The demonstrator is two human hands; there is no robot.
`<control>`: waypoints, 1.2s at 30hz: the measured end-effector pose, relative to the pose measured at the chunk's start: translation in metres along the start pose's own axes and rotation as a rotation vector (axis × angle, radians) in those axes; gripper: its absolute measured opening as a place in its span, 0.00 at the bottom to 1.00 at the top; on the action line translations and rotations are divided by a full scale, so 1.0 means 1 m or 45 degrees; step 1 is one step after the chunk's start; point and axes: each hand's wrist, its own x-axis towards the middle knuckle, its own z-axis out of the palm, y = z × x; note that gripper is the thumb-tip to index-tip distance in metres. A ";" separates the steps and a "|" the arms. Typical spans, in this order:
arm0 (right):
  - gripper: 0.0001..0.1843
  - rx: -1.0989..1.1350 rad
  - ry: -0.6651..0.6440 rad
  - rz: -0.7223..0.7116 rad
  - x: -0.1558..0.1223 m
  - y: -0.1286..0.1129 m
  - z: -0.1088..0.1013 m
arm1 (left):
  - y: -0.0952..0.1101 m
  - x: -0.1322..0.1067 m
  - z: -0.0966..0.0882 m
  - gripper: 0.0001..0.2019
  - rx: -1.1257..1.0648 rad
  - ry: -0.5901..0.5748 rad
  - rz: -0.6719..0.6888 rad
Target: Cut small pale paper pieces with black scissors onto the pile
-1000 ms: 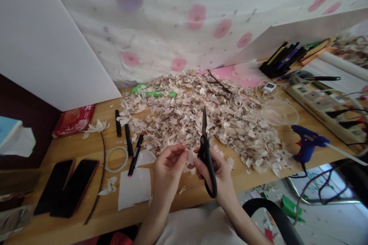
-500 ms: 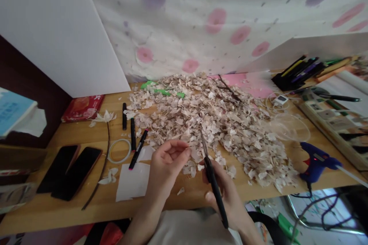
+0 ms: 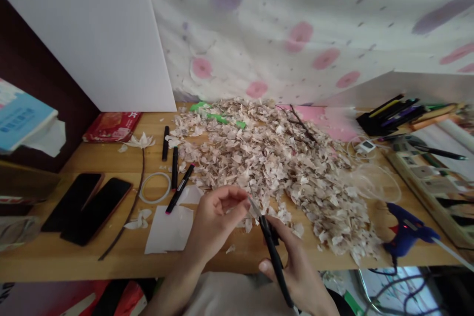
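Note:
My left hand (image 3: 215, 222) hangs over the table's front edge, its curled fingertips pinching a small pale scrap (image 3: 242, 210) that is hard to make out. My right hand (image 3: 296, 276) grips black-handled scissors (image 3: 272, 256), whose narrow steel blades (image 3: 255, 209) point up and left to that scrap. Just beyond both hands spreads a large heap of cut, petal-like pale paper scraps (image 3: 274, 173) on the wooden table (image 3: 111, 256). A white paper sheet (image 3: 168, 229) lies to the left of my left hand.
Several felt markers (image 3: 179, 188) and a white ring (image 3: 155, 187) lie left of the heap, near a paper flower on a twig (image 3: 139, 142) and two black phones (image 3: 87, 210). A blue glue gun (image 3: 407, 231), pen holder (image 3: 385, 116) and power strip (image 3: 425, 177) stand right.
The whole scene has shifted right and lower in view. The scissors now lean further left, with their blades nearer my left fingertips, and my right hand sits lower.

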 end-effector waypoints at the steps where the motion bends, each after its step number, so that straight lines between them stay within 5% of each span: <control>1: 0.36 -0.008 0.004 0.007 0.001 -0.001 0.001 | 0.000 0.000 -0.001 0.04 -0.010 -0.005 0.003; 18: 0.29 -0.019 -0.059 0.020 0.007 -0.006 0.007 | -0.003 0.001 -0.007 0.03 0.021 0.042 0.015; 36: 0.34 -0.180 -0.004 0.080 0.004 -0.006 0.009 | -0.002 -0.004 -0.009 0.04 0.015 0.076 0.007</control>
